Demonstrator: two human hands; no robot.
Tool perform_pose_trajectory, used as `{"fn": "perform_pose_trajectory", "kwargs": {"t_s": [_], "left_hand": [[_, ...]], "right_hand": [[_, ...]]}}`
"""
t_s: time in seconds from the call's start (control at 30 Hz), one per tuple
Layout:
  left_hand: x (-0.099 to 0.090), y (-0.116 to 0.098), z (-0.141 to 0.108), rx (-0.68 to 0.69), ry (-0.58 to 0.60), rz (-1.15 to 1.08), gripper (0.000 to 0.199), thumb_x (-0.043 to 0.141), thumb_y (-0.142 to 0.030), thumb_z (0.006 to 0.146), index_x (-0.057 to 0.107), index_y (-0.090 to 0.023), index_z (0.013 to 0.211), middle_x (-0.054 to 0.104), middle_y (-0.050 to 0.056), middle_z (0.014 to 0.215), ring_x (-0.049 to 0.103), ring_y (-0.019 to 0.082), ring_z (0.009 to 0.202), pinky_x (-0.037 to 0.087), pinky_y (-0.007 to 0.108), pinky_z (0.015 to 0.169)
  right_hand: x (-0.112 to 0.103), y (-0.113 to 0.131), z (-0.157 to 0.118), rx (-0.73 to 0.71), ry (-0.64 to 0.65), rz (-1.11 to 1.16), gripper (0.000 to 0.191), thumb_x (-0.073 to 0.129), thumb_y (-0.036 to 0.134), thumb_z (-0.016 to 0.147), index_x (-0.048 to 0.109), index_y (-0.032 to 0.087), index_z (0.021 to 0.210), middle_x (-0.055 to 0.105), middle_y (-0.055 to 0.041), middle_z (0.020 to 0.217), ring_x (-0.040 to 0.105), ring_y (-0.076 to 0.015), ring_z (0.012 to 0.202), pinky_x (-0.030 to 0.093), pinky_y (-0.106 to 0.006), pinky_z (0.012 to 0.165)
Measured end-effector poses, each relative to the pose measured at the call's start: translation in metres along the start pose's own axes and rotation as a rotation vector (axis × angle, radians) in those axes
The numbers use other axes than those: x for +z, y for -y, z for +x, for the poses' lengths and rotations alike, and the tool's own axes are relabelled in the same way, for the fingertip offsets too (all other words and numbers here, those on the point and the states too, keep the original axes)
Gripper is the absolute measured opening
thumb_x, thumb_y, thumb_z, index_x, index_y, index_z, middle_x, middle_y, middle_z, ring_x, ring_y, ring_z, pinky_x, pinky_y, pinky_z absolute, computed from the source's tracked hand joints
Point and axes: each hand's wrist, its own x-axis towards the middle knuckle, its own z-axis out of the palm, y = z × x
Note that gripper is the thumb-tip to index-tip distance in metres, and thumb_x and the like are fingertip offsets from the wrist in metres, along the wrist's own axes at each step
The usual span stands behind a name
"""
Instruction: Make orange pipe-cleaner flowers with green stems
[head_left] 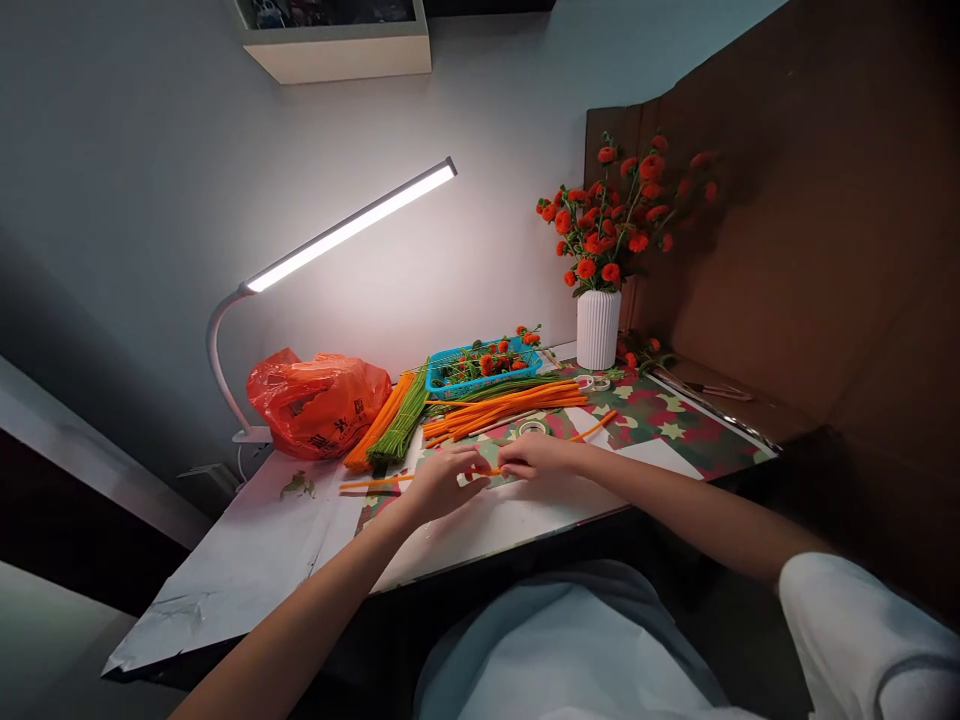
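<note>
Between my two hands runs an orange pipe cleaner (375, 483), its ends sticking out to the left and to the upper right. My left hand (448, 485) is closed on it left of the middle, the thumb and fingers pinching. Close beside it, my right hand (534, 457) grips the same pipe cleaner with bent fingers. Just behind the hands lies a pile of orange pipe cleaners (510, 408). A roll of tape (533, 428) sits right behind my right hand, partly covered.
A blue basket (484, 385) holds orange flowers with green stems. Left of it lie a green pipe cleaner bundle (401, 420) and a red plastic bag (319, 405). A white vase (598, 330) of orange flowers stands at the back right. A lit lamp (352, 225) hangs above.
</note>
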Motion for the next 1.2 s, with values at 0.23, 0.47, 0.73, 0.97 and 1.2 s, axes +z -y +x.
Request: {"fn": "perform_pose_trajectory", "kwargs": {"t_s": [0.23, 0.47, 0.73, 0.97, 1.2], "left_hand": [[0.003, -0.003, -0.003, 0.380, -0.107, 0.346, 0.026, 0.042, -0.024, 0.094, 0.067, -0.019, 0.089, 0.066, 0.004, 0.076, 0.060, 0.013, 0.068, 0.042, 0.024, 0.064], [-0.001, -0.010, -0.006, 0.236, -0.040, 0.243, 0.029, 0.042, -0.025, 0.093, 0.067, -0.018, 0.082, 0.066, 0.004, 0.073, 0.057, 0.012, 0.062, 0.039, 0.023, 0.057], [-0.004, -0.002, 0.006, -0.370, 0.301, -0.551, 0.031, 0.061, -0.044, 0.077, 0.063, -0.014, 0.067, 0.060, 0.000, 0.054, 0.051, 0.011, 0.049, 0.036, 0.021, 0.046], [0.005, 0.001, -0.001, -0.126, -0.055, -0.139, 0.025, 0.057, -0.041, 0.083, 0.066, -0.017, 0.081, 0.066, 0.003, 0.072, 0.058, 0.012, 0.059, 0.043, 0.022, 0.055], [0.012, 0.000, -0.013, 0.315, -0.368, 0.530, 0.016, 0.049, -0.025, 0.091, 0.065, -0.022, 0.091, 0.068, 0.002, 0.079, 0.062, 0.013, 0.069, 0.045, 0.024, 0.063]], "right_hand": [[-0.015, -0.005, -0.003, 0.038, 0.250, 0.455, 0.018, 0.047, 0.022, 0.085, 0.063, 0.012, 0.086, 0.051, 0.0028, 0.068, 0.043, -0.0080, 0.061, 0.031, -0.019, 0.055], [-0.008, -0.006, 0.000, 0.010, 0.187, 0.368, 0.020, 0.047, 0.024, 0.087, 0.064, 0.013, 0.087, 0.053, 0.0016, 0.070, 0.044, -0.0087, 0.061, 0.032, -0.019, 0.055], [-0.005, 0.018, -0.005, -0.091, -0.094, -0.288, 0.023, 0.042, 0.023, 0.090, 0.064, 0.016, 0.087, 0.063, -0.0047, 0.071, 0.048, -0.0144, 0.060, 0.021, -0.025, 0.054], [-0.010, 0.007, -0.003, 0.044, -0.048, -0.030, 0.019, 0.046, 0.021, 0.088, 0.064, 0.016, 0.086, 0.060, -0.0010, 0.066, 0.047, -0.0116, 0.058, 0.027, -0.023, 0.057], [-0.020, 0.001, -0.006, 0.055, 0.073, 0.397, 0.024, 0.044, 0.027, 0.090, 0.063, 0.012, 0.087, 0.050, 0.0014, 0.068, 0.043, -0.0097, 0.061, 0.031, -0.021, 0.056]]}}
